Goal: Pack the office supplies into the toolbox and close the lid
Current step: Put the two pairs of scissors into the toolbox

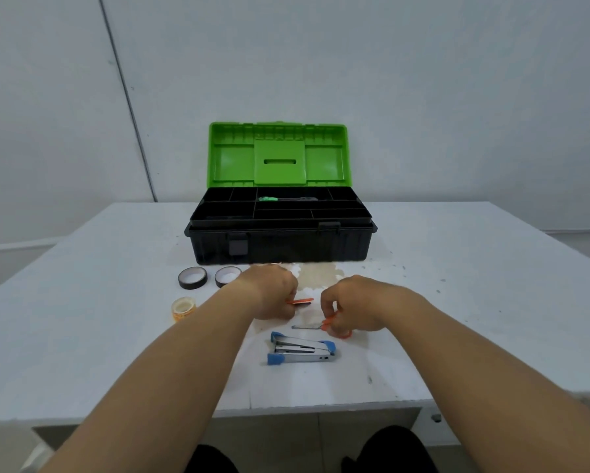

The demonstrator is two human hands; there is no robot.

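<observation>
— Where's the toolbox (279,245) from where you stand?

— At the far middle of the white tabletop (457,302), black body, green lid (277,153) standing upright against the wall. The divided tray on top is showing, and a green-handled tool (286,199) lies in 1 of its far compartments.

— And the hands?

— Both are down near the middle, in front of the box. The left hand (269,295) has its fingers curled onto a flat orange thing (302,301) lying on the tabletop; only its right end sticks out, so I cannot tell what it is. The right hand (351,305) has its fingers pinched around the orange handles of small scissors (324,326), whose thin metal blades point left, low over the surface.

— Anything else lying about?

— 2 dark tape rolls (193,277) (227,276) side by side to the left, just near the box's front. The left wrist covers the edge of the right one. A clear tape roll (183,308) sits nearer, left of the left forearm. A blue and silver stapler (302,348) lies just on the near side of the scissors, between the 2 forearms.

— Is the way to the box blocked?

— Nothing stands between the hands and it, just a brownish stain (317,274) on the tabletop.
</observation>
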